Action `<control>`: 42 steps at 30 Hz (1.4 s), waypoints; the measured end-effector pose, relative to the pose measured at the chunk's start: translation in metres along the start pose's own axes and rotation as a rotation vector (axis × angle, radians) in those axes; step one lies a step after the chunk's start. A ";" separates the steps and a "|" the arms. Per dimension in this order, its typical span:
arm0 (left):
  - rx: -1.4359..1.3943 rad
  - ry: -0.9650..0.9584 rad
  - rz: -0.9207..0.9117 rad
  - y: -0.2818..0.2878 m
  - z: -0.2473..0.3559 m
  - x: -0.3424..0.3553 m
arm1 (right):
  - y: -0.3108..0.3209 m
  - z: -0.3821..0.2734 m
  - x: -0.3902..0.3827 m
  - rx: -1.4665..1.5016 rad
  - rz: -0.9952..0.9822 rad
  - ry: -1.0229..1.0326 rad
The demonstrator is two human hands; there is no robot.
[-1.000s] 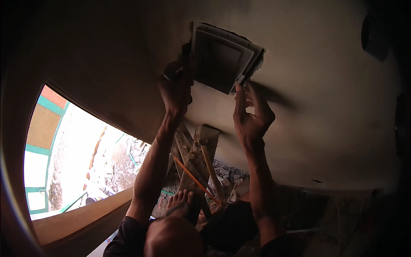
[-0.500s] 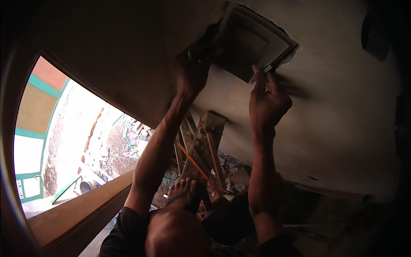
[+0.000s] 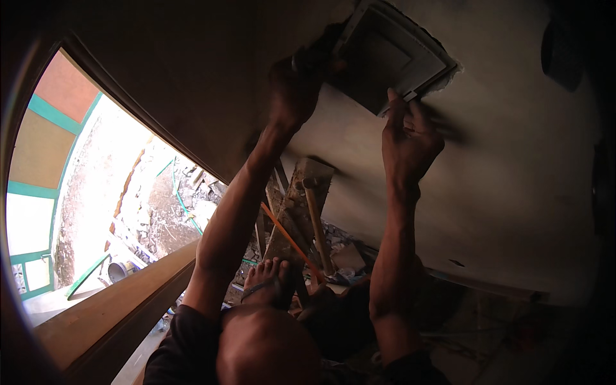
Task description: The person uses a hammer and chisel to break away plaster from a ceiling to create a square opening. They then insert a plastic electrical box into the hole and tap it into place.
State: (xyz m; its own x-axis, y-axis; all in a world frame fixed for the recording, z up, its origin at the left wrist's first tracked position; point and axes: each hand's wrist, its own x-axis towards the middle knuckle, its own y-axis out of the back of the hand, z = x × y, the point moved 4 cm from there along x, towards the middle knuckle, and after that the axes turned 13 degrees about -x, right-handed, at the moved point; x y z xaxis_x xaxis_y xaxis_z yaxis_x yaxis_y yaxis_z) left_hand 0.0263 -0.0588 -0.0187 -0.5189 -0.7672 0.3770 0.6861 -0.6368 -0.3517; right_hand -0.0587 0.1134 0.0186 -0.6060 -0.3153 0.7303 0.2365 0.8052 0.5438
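Note:
A grey rectangular box [image 3: 384, 54] with a raised rim sits tilted in a rough-edged hole in the plastered wall. At its left side, deep in shadow, my left hand [image 3: 296, 93] is closed around the edge, with one fingertip faintly showing over the inside. My right hand [image 3: 412, 138] grips the lower right corner between its fingers, the index finger reaching up inside the rim. A small pale strip [image 3: 410, 96] shows by those fingertips. Darkness hides most of the left fingers.
Below stands a rough wooden plank [image 3: 292, 212] with a hammer [image 3: 316, 224] and an orange rod [image 3: 290, 239] against it. My sandalled foot [image 3: 264, 282] is beneath. A wooden sill [image 3: 122, 298] crosses the bright opening at left; rubble [image 3: 199, 183] lies outside.
Both hands and the box appear slightly higher and further right in the picture, while the surroundings shift left with the view. The grip on the box looks the same.

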 end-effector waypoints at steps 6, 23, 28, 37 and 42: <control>0.203 -0.209 -0.141 -0.001 0.008 0.010 | 0.006 -0.010 0.007 -0.128 0.025 0.098; 0.245 -0.037 -0.055 0.025 0.033 -0.021 | 0.019 -0.027 -0.029 0.012 0.062 0.077; 0.253 0.056 -0.224 0.054 0.050 -0.077 | 0.047 -0.034 -0.087 -0.041 -0.079 0.141; 0.096 0.549 -0.035 0.113 -0.010 -0.159 | 0.015 0.007 -0.179 0.441 -0.664 -0.252; 0.254 0.573 0.006 0.146 -0.025 -0.178 | -0.030 0.060 -0.216 -0.080 -0.845 -0.370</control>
State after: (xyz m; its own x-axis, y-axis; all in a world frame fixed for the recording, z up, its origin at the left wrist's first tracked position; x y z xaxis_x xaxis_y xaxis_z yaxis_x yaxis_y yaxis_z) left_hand 0.2062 -0.0166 -0.1585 -0.6575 -0.7343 -0.1688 0.7530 -0.6486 -0.1112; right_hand 0.0193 0.1874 -0.1807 -0.8016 -0.5905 -0.0933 -0.3516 0.3394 0.8724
